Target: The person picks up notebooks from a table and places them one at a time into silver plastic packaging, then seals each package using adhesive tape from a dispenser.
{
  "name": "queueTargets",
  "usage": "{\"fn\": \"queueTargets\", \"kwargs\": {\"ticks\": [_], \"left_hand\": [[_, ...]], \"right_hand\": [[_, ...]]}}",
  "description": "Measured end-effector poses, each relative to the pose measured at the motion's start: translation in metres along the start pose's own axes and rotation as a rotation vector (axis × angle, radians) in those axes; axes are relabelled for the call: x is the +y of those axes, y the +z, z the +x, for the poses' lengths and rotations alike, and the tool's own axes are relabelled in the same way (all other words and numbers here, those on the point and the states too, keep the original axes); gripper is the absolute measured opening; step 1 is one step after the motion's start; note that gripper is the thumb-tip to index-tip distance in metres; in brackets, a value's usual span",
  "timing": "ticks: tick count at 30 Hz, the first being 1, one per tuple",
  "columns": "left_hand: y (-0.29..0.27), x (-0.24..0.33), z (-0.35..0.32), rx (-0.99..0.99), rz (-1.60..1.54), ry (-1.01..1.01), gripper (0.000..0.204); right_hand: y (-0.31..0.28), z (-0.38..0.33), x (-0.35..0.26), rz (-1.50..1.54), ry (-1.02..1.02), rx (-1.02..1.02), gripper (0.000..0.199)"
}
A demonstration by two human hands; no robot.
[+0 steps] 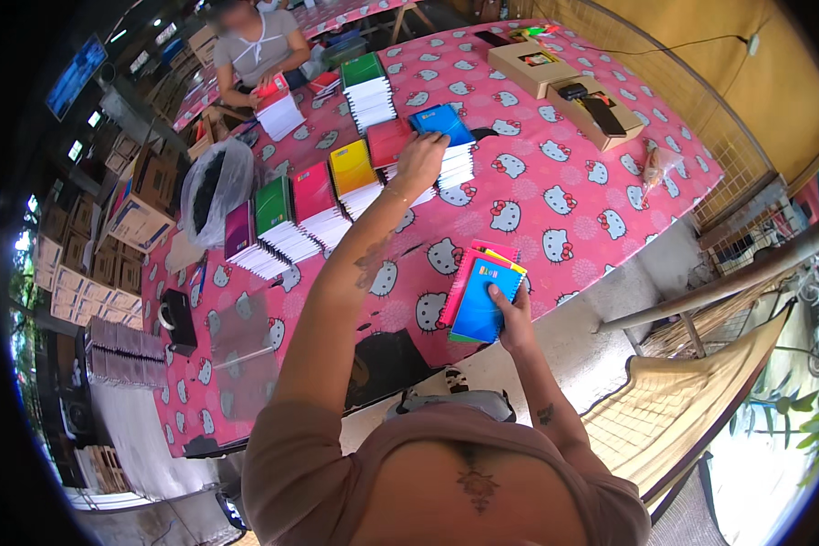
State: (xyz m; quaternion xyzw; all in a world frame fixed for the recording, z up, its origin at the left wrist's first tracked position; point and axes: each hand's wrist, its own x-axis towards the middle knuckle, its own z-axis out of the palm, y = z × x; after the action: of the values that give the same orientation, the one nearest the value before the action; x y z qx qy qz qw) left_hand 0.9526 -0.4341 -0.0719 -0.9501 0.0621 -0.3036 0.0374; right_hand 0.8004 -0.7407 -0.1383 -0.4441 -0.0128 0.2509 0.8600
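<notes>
My left arm stretches across the table. My left hand (422, 161) has its fingers bent over the near-left edge of a blue notebook (440, 122) on top of a stack, beside a stack topped by a red notebook (389, 139). The thumb is mostly hidden. Close to my body, my right hand (516, 320) grips a small fanned bunch of spiral notebooks (480, 305), thumb on the blue top one; pink, yellow and green edges show beneath. To the left stand notebook stacks topped in yellow (353, 167), pink (316, 188), green (271, 206) and purple (238, 225).
Behind the row stands a taller green-topped stack (362, 69). Across the table, a person (262, 50) handles red notebooks (273, 91). Cardboard boxes (599, 118) lie far right, a plastic bag (211, 196) left, a black tape dispenser (178, 323) at the left edge.
</notes>
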Motion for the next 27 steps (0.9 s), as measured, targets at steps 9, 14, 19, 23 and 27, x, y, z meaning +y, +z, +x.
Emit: {"fn": "queueTargets", "kwargs": {"ticks": [9,14,19,23,27], "left_hand": [[-0.099,0.026,-0.016,0.249,-0.259,-0.139,0.027],[-0.159,0.061,-0.06,0.054,-0.499,-0.323,0.019],[-0.154,0.081,-0.1,-0.423,-0.297,-0.371,0.014],[-0.078,0.113,-0.149,-0.25,-0.442,-0.294,0.018],[-0.056,0.112,-0.192,-0.162,-1.121,-0.792,0.024]], "right_hand": [[0.017,0.004,-0.018,-0.071,-0.133,-0.074,0.051],[0.007,0.025,0.009,-0.08,0.1,0.084,0.057],[0.002,0.042,0.04,-0.242,0.097,0.049,0.067],[0.017,0.049,0.057,-0.268,0.182,0.023,0.072],[0.016,0.06,0.077,-0.582,0.141,-0.051,0.079]]}}
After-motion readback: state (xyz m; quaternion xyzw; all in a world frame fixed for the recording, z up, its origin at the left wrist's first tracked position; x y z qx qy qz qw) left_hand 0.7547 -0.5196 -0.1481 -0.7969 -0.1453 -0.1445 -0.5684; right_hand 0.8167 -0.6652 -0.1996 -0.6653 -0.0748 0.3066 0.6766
